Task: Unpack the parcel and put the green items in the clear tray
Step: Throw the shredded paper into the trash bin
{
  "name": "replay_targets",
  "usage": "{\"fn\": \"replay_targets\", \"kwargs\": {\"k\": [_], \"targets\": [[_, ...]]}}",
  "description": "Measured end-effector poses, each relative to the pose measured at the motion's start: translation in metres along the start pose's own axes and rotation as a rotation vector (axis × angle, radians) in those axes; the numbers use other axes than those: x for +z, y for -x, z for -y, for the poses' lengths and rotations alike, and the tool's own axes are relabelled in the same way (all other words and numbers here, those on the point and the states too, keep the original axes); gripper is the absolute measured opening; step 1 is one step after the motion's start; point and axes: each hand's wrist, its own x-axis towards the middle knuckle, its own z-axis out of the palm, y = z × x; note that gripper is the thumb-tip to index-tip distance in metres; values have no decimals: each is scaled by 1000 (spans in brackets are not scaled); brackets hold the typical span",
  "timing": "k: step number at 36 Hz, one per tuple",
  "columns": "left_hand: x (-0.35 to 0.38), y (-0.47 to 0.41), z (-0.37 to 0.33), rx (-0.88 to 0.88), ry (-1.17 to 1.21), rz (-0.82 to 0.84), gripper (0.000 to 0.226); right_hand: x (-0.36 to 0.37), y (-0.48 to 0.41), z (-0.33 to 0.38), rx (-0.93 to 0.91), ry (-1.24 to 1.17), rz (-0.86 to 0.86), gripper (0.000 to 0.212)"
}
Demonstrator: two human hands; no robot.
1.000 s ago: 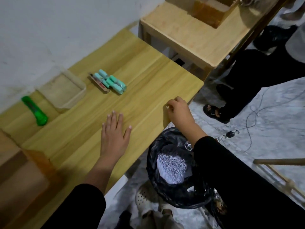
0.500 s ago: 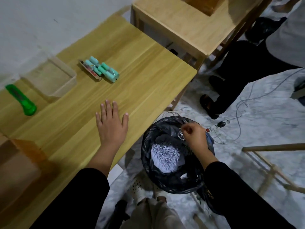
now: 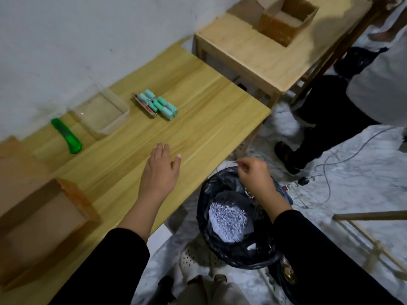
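Green rolls (image 3: 161,105): prob. light, stiff, apt to roll; pinch mid-body. L hand (image 3: 159,172) flat, empty; R hand (image 3: 255,175) curled, contents unclear.

White wall (image 3: 66,40), wooden table (image 3: 198,119), pale marbled floor (image 3: 363,188)

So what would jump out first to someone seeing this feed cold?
The green rolls lie in a cluster on the table, just beside the empty-looking clear tray. Then the black bin bag on the floor at the table's edge, with the right hand curled over its rim and the left hand spread flat over the table.
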Motion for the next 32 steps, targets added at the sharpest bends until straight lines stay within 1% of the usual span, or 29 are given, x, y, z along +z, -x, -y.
{"fn": "replay_targets", "kwargs": {"k": [2, 5, 8, 10, 13, 16, 18, 20, 22, 24, 27, 32], "targets": [[-22, 4, 1, -29, 18, -67, 61, -4, -11, 33, -96, -26, 21, 31], [-58, 14, 13, -97, 18, -213, 58, 3, -20, 90, -242, -33, 66, 34], [-93, 34, 38, -165, 18, -350, 56, 24, -16, 147, -401, -71, 132, 36], [-111, 54, 61, -230, 31, -440, 53, 43, -8, 180, -476, -102, 209, 38], [-126, 90, 94, -337, 58, -569, 52, 72, 8, 218, -529, -148, 353, 40], [-129, 129, 134, -503, 69, -669, 52, 106, 27, 247, -556, -173, 494, 43], [-122, 154, 162, -634, 131, -717, 52, 127, 41, 258, -546, -166, 587, 48], [-110, 173, 189, -719, 252, -766, 54, 146, 54, 264, -533, -114, 678, 55], [-101, 183, 204, -789, 424, -770, 54, 161, 65, 265, -508, -77, 762, 62], [-95, 187, 208, -805, 553, -674, 54, 172, 73, 264, -502, -51, 799, 66], [-90, 187, 203, -750, 668, -597, 52, 176, 78, 261, -515, -42, 782, 68], [-98, 174, 178, -774, 753, -637, 47, 160, 69, 255, -506, -69, 712, 66]]}}
